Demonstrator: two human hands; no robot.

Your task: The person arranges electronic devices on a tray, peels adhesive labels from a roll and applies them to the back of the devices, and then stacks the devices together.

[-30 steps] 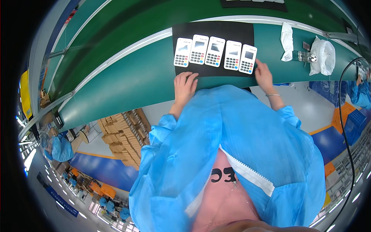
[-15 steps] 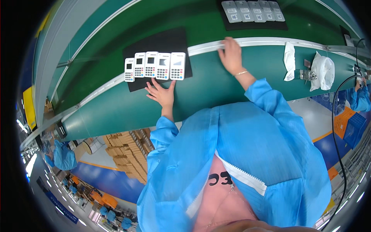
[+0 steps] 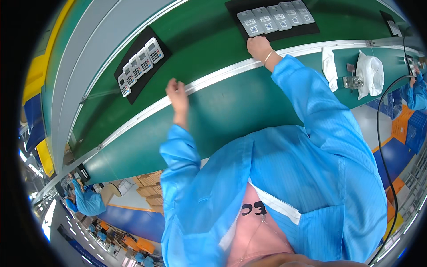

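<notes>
My right hand (image 3: 259, 48) reaches to the near edge of a black mat (image 3: 311, 29) on the green belt, its fingers curled closed at the mat's corner. On that mat several grey-backed card payment terminals (image 3: 279, 18) lie face down in a row. Past the white rail, my left hand (image 3: 178, 92) hovers by the belt's near side, fingers apart and loosely bent, holding nothing. Farther left, another black mat (image 3: 141, 85) carries a slanted row of white payment terminals (image 3: 138, 63), keypads up. My left hand is apart from them.
A white metal rail (image 3: 213, 80) divides the belt from the green worktop (image 3: 231, 107). To the right lie a white cloth (image 3: 329, 69), a clear container (image 3: 352, 82) and a white bag (image 3: 370, 73). A black cable (image 3: 379, 115) hangs there. Co-workers in blue sit at both sides.
The keypad-up terminals and their mat have moved left and away from my left hand, which has let go. The face-down row has shifted left, and my right hand has reached its mat.
</notes>
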